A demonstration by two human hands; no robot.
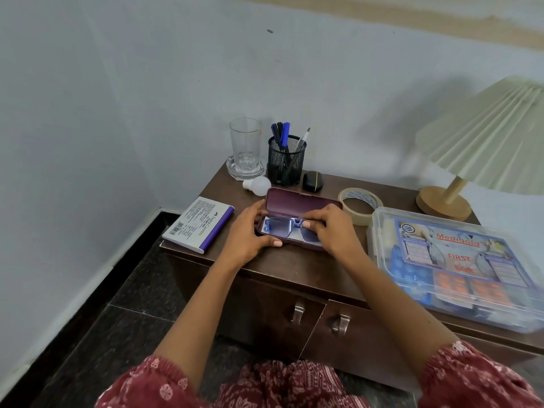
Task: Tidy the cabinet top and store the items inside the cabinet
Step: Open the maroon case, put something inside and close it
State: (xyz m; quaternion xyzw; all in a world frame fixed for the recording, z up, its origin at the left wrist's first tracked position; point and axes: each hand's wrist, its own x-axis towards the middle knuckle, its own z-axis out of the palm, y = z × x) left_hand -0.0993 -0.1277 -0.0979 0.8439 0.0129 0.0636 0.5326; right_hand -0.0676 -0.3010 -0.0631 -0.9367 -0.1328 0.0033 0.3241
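On the cabinet top (294, 266), the open maroon case (300, 203) is gripped at its left end by the left hand (250, 234), and the blue glasses (279, 226) in it are pinched by the right hand (332, 231). A first-aid box (459, 260) is set at right.

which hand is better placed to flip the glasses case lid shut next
Probably the left hand: it grips the left end of the open maroon hard glasses case, fingers beside the raised lid, while the right hand pinches the blue-framed glasses inside.
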